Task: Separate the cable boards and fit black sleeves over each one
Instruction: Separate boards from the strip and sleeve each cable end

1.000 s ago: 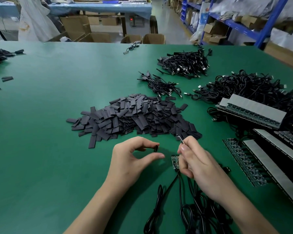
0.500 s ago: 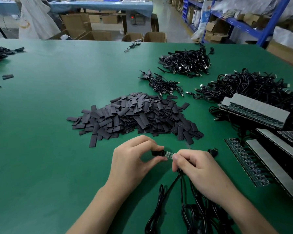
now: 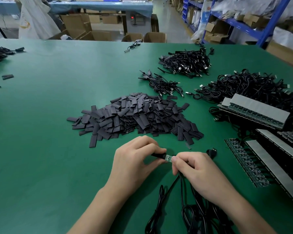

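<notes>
At the near edge of the green desk (image 3: pixel 41 166), the left hand (image 3: pixel 134 164) is pinched on a black sleeve (image 3: pixel 157 155), thumb and forefinger closed around it. The right hand (image 3: pixel 198 171) is clamped on a small green cable board (image 3: pixel 168 157), with the board's free end pointing at the sleeve mouth. Board and sleeve meet between the two hands; part of the board is exposed, so I judge the sleeve to be only started on, not seated. The board's black cable (image 3: pixel 181 183) drops from under the right hand into a loose coil by the person's body.

Supply stock: a heap of flat sleeves (image 3: pixel 134 117) lies just beyond the hands. Unseparated board strips (image 3: pixel 254 112) are stacked at the right. Bundles of cables (image 3: pixel 184 62) sit further back.

Risks noted:
- The sleeve is flattened stock. If the left pinch squeezes its mouth shut, the board corner may catch and buckle the sleeve rather than enter.
- Pushing at an angle could jam the board's edge components against the sleeve wall.
- The right grip sits near the cable joint; hard pushing there may strain the solder points.
- The coiled cable could snag and tug the board back.
</notes>
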Available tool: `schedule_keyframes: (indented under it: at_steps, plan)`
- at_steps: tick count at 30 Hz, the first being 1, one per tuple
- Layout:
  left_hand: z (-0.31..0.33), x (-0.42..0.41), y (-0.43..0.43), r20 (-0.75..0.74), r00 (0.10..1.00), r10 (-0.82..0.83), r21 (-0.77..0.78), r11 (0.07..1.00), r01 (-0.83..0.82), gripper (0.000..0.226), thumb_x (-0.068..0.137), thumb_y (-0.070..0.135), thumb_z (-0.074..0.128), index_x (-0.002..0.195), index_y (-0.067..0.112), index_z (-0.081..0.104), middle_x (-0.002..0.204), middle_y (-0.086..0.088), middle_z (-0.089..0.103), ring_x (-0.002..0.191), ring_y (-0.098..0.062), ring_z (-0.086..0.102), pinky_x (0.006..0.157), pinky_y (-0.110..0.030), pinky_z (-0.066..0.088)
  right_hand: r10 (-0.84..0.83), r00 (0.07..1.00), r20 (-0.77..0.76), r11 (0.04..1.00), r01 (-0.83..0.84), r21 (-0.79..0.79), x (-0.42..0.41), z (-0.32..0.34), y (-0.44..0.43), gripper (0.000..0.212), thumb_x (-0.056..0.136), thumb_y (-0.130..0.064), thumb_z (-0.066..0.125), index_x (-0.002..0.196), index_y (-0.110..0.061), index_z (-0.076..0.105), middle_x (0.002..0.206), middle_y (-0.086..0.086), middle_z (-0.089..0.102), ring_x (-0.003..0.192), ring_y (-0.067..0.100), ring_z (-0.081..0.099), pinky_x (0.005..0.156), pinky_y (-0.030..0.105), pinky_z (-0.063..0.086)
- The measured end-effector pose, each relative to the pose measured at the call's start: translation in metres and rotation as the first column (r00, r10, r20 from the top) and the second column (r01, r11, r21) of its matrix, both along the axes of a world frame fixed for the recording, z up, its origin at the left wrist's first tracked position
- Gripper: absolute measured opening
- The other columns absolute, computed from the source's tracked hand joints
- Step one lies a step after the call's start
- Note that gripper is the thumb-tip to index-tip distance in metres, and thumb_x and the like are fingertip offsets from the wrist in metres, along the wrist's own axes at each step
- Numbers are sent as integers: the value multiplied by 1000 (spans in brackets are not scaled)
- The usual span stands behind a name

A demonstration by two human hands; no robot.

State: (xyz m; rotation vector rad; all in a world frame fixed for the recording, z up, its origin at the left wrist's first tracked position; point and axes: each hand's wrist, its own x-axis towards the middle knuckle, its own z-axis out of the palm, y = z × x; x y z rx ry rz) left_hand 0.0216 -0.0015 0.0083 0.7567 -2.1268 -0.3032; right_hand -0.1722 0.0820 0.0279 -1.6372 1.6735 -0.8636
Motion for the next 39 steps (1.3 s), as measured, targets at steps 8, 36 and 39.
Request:
schedule_keyframes:
  at_steps: [8, 36, 39]
  plan:
    - [1, 3, -2, 78, 988, -134, 93, 988, 126, 20, 82, 29, 85, 98, 19, 78, 97, 11, 65, 86, -9, 64, 74, -32, 55, -10, 1000, -8, 1000, 11, 10, -1, 0, 0, 38, 103, -37, 56, 69, -24, 67, 47, -9, 29, 45, 7, 28, 47, 23, 24]
    - [4, 0, -1, -139, 983, -121, 297, 942, 158, 20, 81, 18, 85, 100, 13, 81, 96, 8, 74, 91, -7, 71, 84, -31, 58, -28, 999, 23, 994, 30, -106, -7, 2, 0, 15, 96, -29, 68, 81, -29, 63, 70, 1, 62, 63, 19, 56, 61, 36, 44]
    - [2, 0, 1, -129, 979, -159, 289, 938, 190, 20, 83, 20, 83, 102, 14, 81, 97, 8, 73, 90, -6, 70, 83, -30, 58, -1, 999, 44, 997, 4, -75, -7, 1, -1, 15, 95, -29, 70, 80, -28, 65, 64, -6, 58, 57, 6, 48, 56, 26, 40]
